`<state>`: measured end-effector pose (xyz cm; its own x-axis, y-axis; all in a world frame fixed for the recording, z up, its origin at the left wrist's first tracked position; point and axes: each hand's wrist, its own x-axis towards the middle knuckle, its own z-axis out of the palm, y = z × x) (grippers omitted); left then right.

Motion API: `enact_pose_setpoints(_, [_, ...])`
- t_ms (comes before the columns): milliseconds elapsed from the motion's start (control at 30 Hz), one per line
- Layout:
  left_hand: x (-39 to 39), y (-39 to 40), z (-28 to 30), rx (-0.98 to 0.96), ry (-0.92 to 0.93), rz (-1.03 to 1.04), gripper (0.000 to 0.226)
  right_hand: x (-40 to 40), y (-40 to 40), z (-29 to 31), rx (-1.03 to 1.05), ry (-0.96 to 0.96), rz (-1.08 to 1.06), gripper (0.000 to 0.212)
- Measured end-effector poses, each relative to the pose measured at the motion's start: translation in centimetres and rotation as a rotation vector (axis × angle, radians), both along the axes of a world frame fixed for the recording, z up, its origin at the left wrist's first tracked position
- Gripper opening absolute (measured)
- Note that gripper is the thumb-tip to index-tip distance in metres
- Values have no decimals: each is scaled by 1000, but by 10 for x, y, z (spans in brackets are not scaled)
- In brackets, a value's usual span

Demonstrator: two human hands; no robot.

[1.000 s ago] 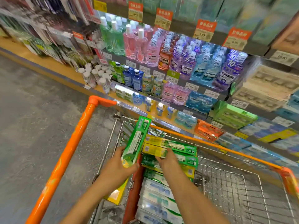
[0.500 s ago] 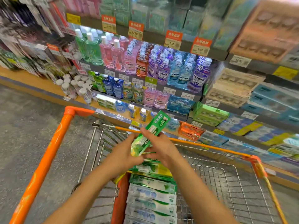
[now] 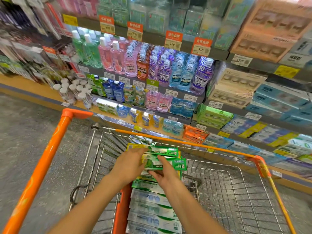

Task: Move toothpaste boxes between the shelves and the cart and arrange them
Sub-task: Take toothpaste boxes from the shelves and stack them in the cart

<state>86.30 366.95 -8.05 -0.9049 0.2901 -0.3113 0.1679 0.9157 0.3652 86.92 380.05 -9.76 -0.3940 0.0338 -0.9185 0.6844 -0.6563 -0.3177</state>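
While the nearest end of the orange cart [image 3: 50, 159] holds a tidy row of pale blue-and-white toothpaste boxes [image 3: 152, 210] lying flat in its child-seat section, the person's two forearms reach over them toward the far end of that row. A second ago the left hand [image 3: 128, 164] was holding a green toothpaste box [image 3: 166, 163] upright above the cart; half a second ago both hands were turning it in the air. Now that box lies level, lowered onto the stack of green and yellow boxes [image 3: 152, 149] beyond the pale ones. The left hand's fingers curl around its near-left end, and the right hand [image 3: 164, 176] pinches its front edge, with the forefinger laid along the top and the thumb underneath. It seems to me the box is being squared up with the others rather than carried off, so this one piece of arranging is close to done; once both hands let go, another box can be taken.

Past the hands, the main wire basket [image 3: 236, 191] shows bare mesh. Farther off stand the shelves [image 3: 185, 97], with mouthwash bottles [image 3: 200, 76] in rows and more boxed goods [image 3: 214, 115] to the right.
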Motion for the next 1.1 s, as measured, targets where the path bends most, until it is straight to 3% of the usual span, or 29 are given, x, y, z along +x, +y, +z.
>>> enact_pose_setpoints(233, [2, -16, 8, 80, 40, 125, 53, -5, -20, -21, 46, -82, 28, 50])
enact_pose_setpoints(600, [12, -24, 19, 136, 81, 162, 47, 4, -17, -26, -10, -214, -170, 60])
enact_pose_setpoints(1100, [15, -34, 17, 135, 54, 176, 46, -8, -19, -28, -35, -193, -79, 50])
